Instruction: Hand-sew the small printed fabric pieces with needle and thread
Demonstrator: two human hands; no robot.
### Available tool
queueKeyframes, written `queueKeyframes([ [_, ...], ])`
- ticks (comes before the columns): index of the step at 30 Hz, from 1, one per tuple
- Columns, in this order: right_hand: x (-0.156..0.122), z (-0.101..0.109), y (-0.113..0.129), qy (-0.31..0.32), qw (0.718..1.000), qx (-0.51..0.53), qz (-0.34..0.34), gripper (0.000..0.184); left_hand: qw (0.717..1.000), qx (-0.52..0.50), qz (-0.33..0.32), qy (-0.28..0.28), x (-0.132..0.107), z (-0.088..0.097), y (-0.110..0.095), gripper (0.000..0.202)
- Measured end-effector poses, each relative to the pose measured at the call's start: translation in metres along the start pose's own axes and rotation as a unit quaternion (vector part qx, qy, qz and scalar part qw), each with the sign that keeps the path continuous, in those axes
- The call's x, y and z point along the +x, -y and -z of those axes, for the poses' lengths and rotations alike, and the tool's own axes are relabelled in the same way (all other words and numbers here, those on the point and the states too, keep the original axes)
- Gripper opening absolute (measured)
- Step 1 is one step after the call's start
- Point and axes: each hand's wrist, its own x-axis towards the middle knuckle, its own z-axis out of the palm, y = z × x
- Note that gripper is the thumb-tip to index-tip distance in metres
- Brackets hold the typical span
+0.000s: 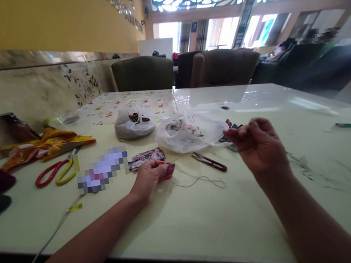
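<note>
My left hand (149, 177) pinches a small red patterned piece of fabric (167, 171) above the table. My right hand (256, 144) is raised to the right with its fingers pinched together. A thin thread (198, 147) stretches from the fabric up to these fingers; whether a needle is there too I cannot tell. More grey thread (201, 180) lies in loose loops on the table below the fabric. Between my hands rests a pair of thread snips (208, 162). Just behind my left hand is a folded patterned fabric piece (146, 158).
Scissors (56, 170) with red and yellow handles and a phone-like blurred object (103, 169) with a cable lie left. Two plastic bags (134, 125) stand behind. Yellow-orange cloth (51, 142) is by the wall, a green tool (348, 124) far right. Chairs (144, 73) line the far side.
</note>
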Motion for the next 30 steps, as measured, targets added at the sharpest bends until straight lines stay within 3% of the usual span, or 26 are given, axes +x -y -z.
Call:
queueKeyframes([
  [6,0.028,0.038,0.015,-0.192,0.971,-0.057,0.128,0.010,1.000,0.004,-0.015,-0.014,0.000,0.001,-0.003,0.024],
  [10,0.036,0.070,0.028,-0.317,0.902,-0.185,0.230,0.021,0.999,0.012,-0.012,-0.035,-0.001,0.000,-0.008,0.022],
  [12,0.037,0.080,0.033,-0.349,0.863,-0.243,0.272,0.023,0.999,0.015,-0.012,-0.042,-0.002,-0.001,-0.009,0.021],
  [14,0.036,0.078,0.034,-0.340,0.871,-0.254,0.247,0.020,0.999,0.022,-0.014,-0.041,-0.004,-0.001,-0.009,0.020],
  [17,0.028,0.053,0.022,-0.241,0.935,-0.225,0.128,0.011,0.999,0.028,-0.015,-0.032,-0.005,-0.001,-0.009,0.022],
  [20,0.010,0.015,0.000,-0.078,0.965,-0.249,0.005,0.012,0.999,0.026,-0.010,-0.020,-0.007,-0.002,-0.008,0.024],
  [22,-0.009,-0.010,-0.016,0.049,0.955,-0.275,-0.102,0.018,1.000,0.025,-0.008,-0.001,-0.008,-0.003,-0.008,0.024],
  [24,-0.028,-0.030,-0.030,0.158,0.926,-0.280,-0.199,0.028,0.999,0.024,-0.008,0.020,-0.010,-0.004,-0.008,0.025],
  [26,-0.044,-0.043,-0.040,0.238,0.892,-0.281,-0.261,0.035,0.999,0.024,-0.009,0.036,-0.012,-0.005,-0.009,0.024],
  [28,-0.053,-0.049,-0.045,0.304,0.863,-0.268,-0.301,0.028,0.999,0.024,-0.013,0.042,-0.014,-0.005,-0.009,0.024],
  [30,-0.055,-0.050,-0.044,0.330,0.854,-0.239,-0.323,0.023,0.999,0.025,-0.014,0.040,-0.015,-0.005,-0.010,0.023],
])
